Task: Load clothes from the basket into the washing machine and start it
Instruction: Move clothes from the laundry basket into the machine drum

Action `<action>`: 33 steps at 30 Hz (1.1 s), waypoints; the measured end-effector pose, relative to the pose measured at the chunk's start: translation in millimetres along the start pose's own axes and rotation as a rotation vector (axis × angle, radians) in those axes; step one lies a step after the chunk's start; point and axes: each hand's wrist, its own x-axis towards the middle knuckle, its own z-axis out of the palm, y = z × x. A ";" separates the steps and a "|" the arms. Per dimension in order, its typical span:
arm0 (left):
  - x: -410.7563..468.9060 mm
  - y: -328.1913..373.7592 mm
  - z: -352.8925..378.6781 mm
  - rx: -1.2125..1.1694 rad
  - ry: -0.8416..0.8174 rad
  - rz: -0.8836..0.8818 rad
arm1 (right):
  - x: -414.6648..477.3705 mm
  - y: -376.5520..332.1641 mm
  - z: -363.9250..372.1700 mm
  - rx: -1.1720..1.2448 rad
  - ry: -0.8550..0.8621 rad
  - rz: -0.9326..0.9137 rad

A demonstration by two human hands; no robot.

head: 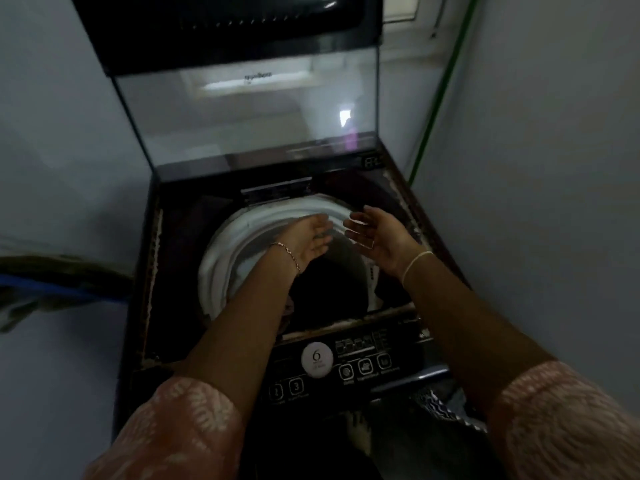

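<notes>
The top-loading washing machine [166, 271] stands with its glass lid [249, 116] raised upright at the back edge. Inside the white-rimmed drum [228, 251], dark clothes [325, 289] lie toward the front. Along the front edge runs the control panel [349, 368]. Above the drum the left hand [306, 239] and right hand [379, 237] hover near each other, palms facing, each grip released and empty.

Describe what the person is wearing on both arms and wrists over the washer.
Both arms have loose pale pink sleeves with a white leafy print: the left sleeve and the right sleeve. Forearms are bare. The left wrist carries a thin chain bracelet; the right wrist has a thin pale thread band. No gloves.
</notes>
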 end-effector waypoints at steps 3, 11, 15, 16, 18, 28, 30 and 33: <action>-13.0 6.0 34.0 -0.002 -0.068 0.028 | -32.3 -7.6 -24.5 0.030 0.067 -0.057; -40.4 -19.0 145.1 0.080 -0.287 -0.004 | -112.6 -10.1 -108.9 0.166 0.284 -0.166; -49.5 -44.7 197.8 0.126 -0.329 -0.046 | -136.4 0.4 -156.4 0.193 0.367 -0.181; -50.7 -51.9 209.7 0.143 -0.343 -0.059 | -138.8 4.7 -169.4 0.204 0.387 -0.175; -50.5 -66.5 231.9 0.166 -0.367 -0.086 | -141.2 12.4 -195.6 0.219 0.423 -0.166; -9.0 -143.3 327.5 0.225 -0.330 -0.263 | -130.0 38.5 -329.1 0.191 0.500 0.013; 4.7 -161.8 339.8 0.203 -0.301 -0.308 | -121.4 45.9 -354.4 0.173 0.512 0.051; 24.5 -186.9 348.4 0.145 -0.229 -0.377 | -111.7 60.2 -382.4 0.163 0.492 0.133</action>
